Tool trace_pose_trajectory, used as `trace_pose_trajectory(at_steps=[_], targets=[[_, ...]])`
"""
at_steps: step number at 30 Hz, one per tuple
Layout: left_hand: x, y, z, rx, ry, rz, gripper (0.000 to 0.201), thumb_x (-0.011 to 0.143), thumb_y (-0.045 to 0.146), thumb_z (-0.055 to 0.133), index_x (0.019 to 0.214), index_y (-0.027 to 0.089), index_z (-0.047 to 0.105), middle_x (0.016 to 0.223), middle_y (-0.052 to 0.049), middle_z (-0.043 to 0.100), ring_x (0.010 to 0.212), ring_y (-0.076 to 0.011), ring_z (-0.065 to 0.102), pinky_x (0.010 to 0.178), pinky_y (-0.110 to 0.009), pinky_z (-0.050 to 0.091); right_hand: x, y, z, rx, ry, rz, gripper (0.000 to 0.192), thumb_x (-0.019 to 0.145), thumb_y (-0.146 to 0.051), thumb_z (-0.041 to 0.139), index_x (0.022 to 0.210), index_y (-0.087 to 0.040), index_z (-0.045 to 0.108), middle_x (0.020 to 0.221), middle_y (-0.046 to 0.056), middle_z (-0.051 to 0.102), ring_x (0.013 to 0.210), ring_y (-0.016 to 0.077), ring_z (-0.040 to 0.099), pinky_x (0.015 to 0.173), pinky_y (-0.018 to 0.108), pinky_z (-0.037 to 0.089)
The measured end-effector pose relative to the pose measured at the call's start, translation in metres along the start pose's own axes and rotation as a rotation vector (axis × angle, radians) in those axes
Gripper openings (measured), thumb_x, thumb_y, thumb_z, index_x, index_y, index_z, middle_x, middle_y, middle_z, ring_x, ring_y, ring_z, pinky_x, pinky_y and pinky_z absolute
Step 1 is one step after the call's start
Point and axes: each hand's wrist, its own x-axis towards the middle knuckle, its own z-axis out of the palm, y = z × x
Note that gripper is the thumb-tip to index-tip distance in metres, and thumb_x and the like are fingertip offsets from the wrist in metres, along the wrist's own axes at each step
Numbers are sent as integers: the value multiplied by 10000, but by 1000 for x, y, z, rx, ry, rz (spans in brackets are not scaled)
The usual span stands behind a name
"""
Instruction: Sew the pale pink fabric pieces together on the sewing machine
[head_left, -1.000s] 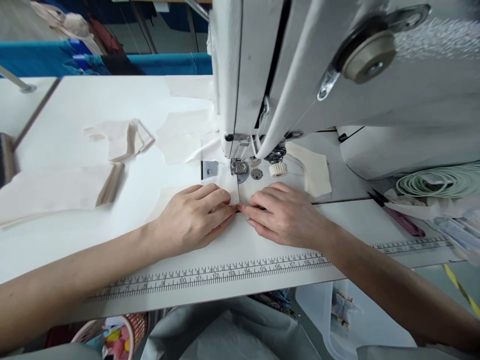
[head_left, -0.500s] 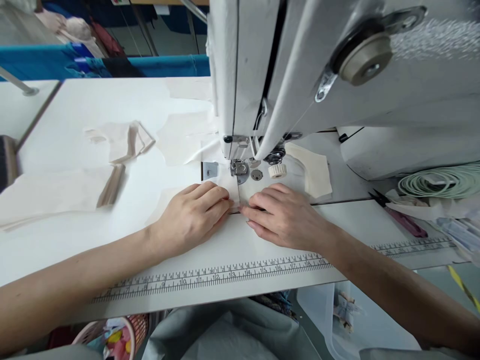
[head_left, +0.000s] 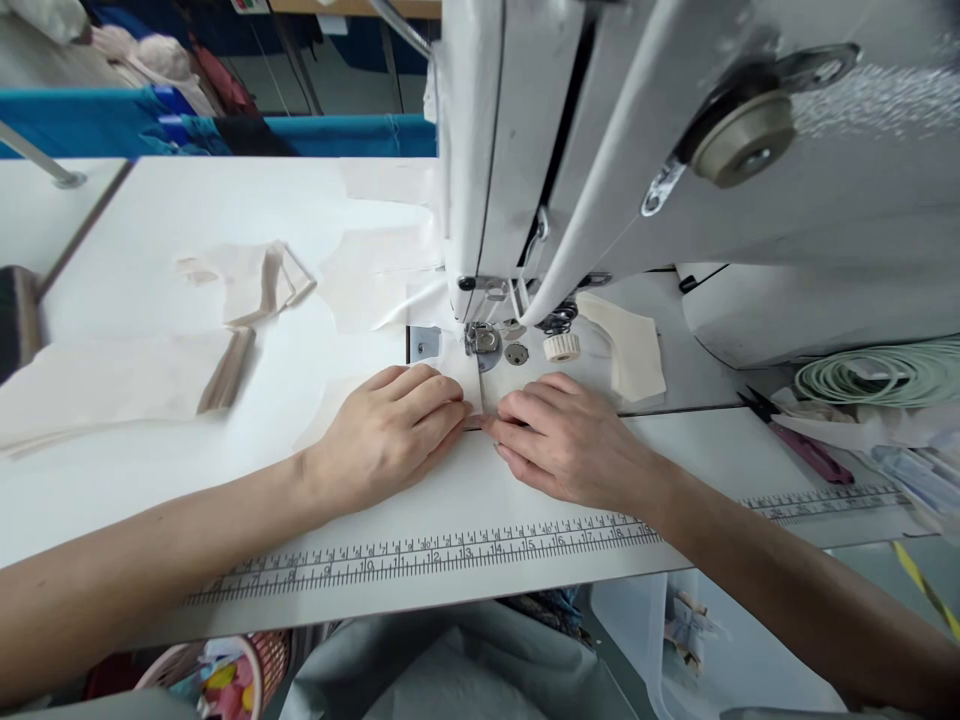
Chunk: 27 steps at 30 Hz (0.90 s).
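There is a single view, from a camera on the person's head, looking forward and steeply down across the white table (head_left: 225, 200). It sits close: the sewing machine (head_left: 675, 180) looms right in front, filling the upper right so large that its top is cut off. Both forearms come in from the near corners, the left hand (head_left: 390, 435) and right hand (head_left: 574, 440) meeting just below centre. The ruler strip (head_left: 420, 555) on the table's near edge curves, bent by a wide lens. The far side shows blue cloth (head_left: 330, 132) beyond the table; the near edge looks straight down past the table's rim.
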Motion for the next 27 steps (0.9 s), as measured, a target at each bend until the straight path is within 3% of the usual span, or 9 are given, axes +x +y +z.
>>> trace_pose_trajectory(at_steps=[8, 27], targets=[[2, 3, 1, 61, 13, 84, 82, 912, 110, 568, 953, 115, 639, 963, -75, 697, 882, -193, 644, 729, -326, 527, 1, -3, 0, 8, 1, 10, 237, 969, -184, 451, 1018, -125, 674, 892, 58, 636, 812, 169, 555, 762, 344, 397], [-2, 2, 5, 45, 19, 73, 85, 914, 113, 567, 946, 120, 645, 945, -70, 693, 855, -183, 635, 712, -318, 517, -1, -1, 0, 28, 14, 6, 242, 963, -183, 452, 1052, -139, 673, 884, 52, 630, 801, 170, 546, 760, 346, 394]])
